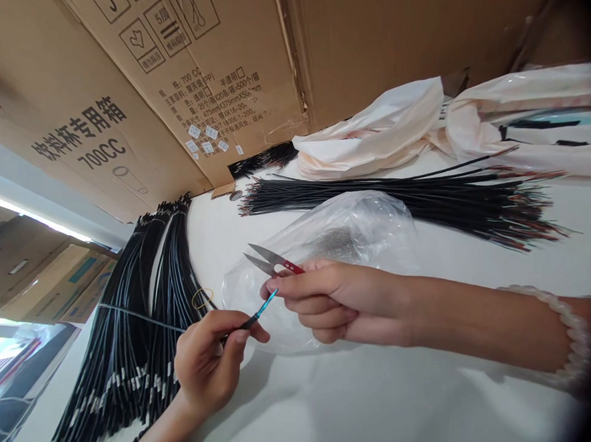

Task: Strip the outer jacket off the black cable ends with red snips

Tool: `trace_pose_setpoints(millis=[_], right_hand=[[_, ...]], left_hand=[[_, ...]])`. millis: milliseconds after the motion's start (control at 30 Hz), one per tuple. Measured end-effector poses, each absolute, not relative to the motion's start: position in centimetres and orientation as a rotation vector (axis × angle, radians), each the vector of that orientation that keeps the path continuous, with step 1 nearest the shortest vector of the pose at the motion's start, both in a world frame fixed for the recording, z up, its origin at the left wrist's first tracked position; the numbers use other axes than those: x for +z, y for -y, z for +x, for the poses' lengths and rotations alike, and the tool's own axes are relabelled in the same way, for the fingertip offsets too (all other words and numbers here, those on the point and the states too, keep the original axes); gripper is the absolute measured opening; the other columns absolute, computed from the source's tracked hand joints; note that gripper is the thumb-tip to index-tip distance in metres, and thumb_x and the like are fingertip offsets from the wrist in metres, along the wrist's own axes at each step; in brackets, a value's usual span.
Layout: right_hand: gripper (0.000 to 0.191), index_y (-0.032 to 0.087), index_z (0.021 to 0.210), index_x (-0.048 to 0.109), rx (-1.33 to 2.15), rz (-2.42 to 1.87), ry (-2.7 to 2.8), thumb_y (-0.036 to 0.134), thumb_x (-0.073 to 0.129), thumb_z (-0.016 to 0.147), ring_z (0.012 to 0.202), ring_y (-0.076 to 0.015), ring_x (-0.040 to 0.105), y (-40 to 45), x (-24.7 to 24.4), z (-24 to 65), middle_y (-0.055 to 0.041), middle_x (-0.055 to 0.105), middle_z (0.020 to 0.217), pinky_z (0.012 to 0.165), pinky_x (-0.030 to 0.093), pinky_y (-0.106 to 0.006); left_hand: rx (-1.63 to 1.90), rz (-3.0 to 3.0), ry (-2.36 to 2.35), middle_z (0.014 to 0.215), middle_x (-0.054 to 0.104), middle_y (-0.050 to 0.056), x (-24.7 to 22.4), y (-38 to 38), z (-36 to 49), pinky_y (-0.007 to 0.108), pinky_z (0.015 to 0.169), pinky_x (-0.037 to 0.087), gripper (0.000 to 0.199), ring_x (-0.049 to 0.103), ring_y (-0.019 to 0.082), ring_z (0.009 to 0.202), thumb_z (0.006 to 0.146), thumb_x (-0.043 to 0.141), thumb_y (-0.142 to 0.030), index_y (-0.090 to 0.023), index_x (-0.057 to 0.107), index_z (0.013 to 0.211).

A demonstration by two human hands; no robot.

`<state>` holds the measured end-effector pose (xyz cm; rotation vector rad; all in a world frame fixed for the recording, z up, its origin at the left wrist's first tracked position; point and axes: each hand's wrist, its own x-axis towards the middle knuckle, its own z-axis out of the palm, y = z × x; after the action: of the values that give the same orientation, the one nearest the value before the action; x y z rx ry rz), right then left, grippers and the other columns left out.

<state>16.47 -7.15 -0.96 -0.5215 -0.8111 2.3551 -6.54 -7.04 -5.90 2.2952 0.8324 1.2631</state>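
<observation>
Black cable (250, 322), one, occupies left fingers (218, 322) — right fingers (320, 306), one snipper (279, 260).

We hold our left hand (209, 359) low, left of centre, the left forearm (175, 424) rising from the bottom edge, thumb (234, 357) and forefinger (222, 322) pinched; our right hand (326, 293) sits mid-frame, the right forearm (459, 321) nearly level from the right edge, lower fingers (322, 319) curled

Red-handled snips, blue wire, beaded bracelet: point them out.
Red-handled snips (272, 256): head view, upper blade.
Blue wire (267, 303): head view, middle of exposed length.
Beaded bracelet (576, 339): head view, beads midway along visible curve.
</observation>
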Motion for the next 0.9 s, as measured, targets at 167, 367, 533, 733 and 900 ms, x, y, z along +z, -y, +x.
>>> trace_pose_setpoints(millis=[167,367,533,733,900], right_hand=[[0.041,0.020,0.067,0.032,2.435,-0.524,0.759,0.022,0.068,0.085,0.041,-0.0031,0.005,8.2,-0.7,15.7,0.0148,0.020,0.045,0.039,0.012,-0.016],[0.031,0.018,0.065,0.050,2.458,-0.593,0.915,0.031,0.073,0.081,0.044,-0.0048,0.007,8.9,-1.6,14.9,0.0126,0.018,0.044,0.042,0.009,-0.023],[0.046,0.019,0.058,0.039,2.281,-0.661,0.970,0.034,0.079,0.075,0.045,-0.0037,0.010,8.3,-2.1,14.8,0.0113,0.023,0.048,0.042,0.007,-0.024],[0.028,0.017,0.078,0.059,1.917,-0.849,1.175,0.040,0.075,0.077,0.043,-0.0045,0.014,7.1,-1.5,15.8,0.0117,0.025,0.049,0.041,0.009,-0.024],[0.032,0.016,0.070,0.058,1.500,-0.977,1.307,0.045,0.070,0.080,0.047,-0.0048,0.022,7.2,-0.4,16.3,0.0089,0.030,0.053,0.043,0.016,-0.024]], left_hand=[[1.356,2.730,-0.572,0.068,0.072,0.000,-5.1,6.6,-6.3,0.019,0.051,0.055,0.005,0.066,0.010,0.054,0.088,0.057,-0.013,-0.017,0.060,0.091],[1.239,3.041,-0.227,0.063,0.068,0.000,-4.0,6.3,-5.9,0.021,0.044,0.048,0.007,0.053,0.007,0.043,0.085,0.057,-0.006,-0.013,0.059,0.088],[1.176,3.182,-0.171,0.068,0.071,0.000,-4.5,6.4,-6.6,0.021,0.053,0.052,0.016,0.061,0.008,0.052,0.080,0.064,-0.002,-0.013,0.063,0.091],[1.316,3.253,-0.427,0.071,0.074,0.005,-4.4,6.2,-6.8,0.023,0.050,0.049,0.016,0.062,0.010,0.053,0.079,0.065,-0.001,-0.009,0.065,0.092],[1.483,3.236,-0.607,0.066,0.072,0.002,-4.8,5.9,-6.8,0.022,0.048,0.050,0.013,0.064,0.011,0.051,0.079,0.068,-0.007,-0.013,0.066,0.090]])
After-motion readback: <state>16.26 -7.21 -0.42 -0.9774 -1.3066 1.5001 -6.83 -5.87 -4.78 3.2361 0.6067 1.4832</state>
